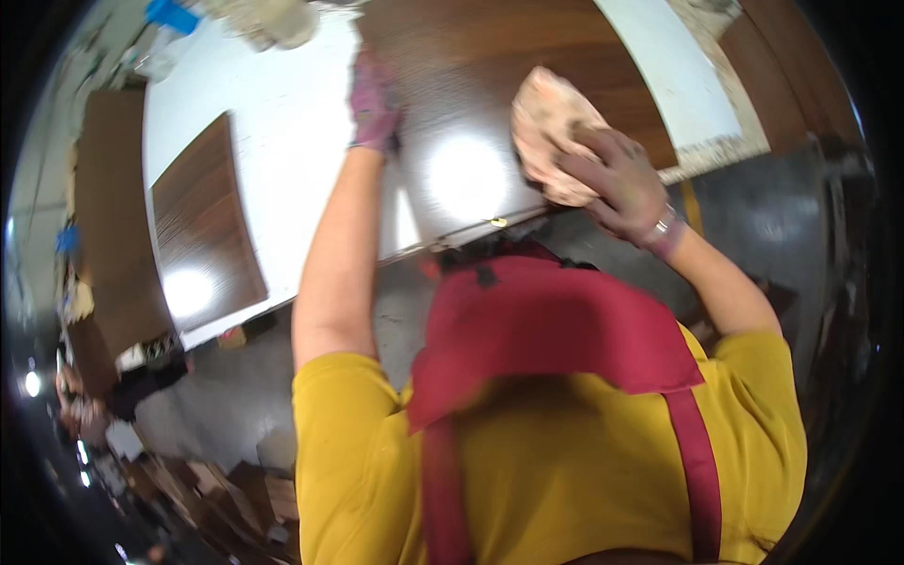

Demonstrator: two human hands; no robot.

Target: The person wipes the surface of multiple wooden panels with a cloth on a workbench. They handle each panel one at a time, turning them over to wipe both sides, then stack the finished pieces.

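A large dark brown wood-grain panel [490,56] lies on the white-topped table, glossy with a bright light reflection near its front. My left hand [375,104], in a purple work glove, is closed against the panel's left edge; its fingertips are partly blurred. My right hand [617,184], also gloved and wearing a metal band at the wrist, is closed on a crumpled pinkish cloth [551,132]. The cloth rests on the right part of the panel, near its front edge.
A smaller brown panel [212,221] lies on the white tabletop [292,188] to the left. Brown boards [113,217] stand beyond the table's left side. A blue object [171,15] and a pale container [287,21] sit at the far left. Cardboard pieces [202,490] are on the floor, lower left.
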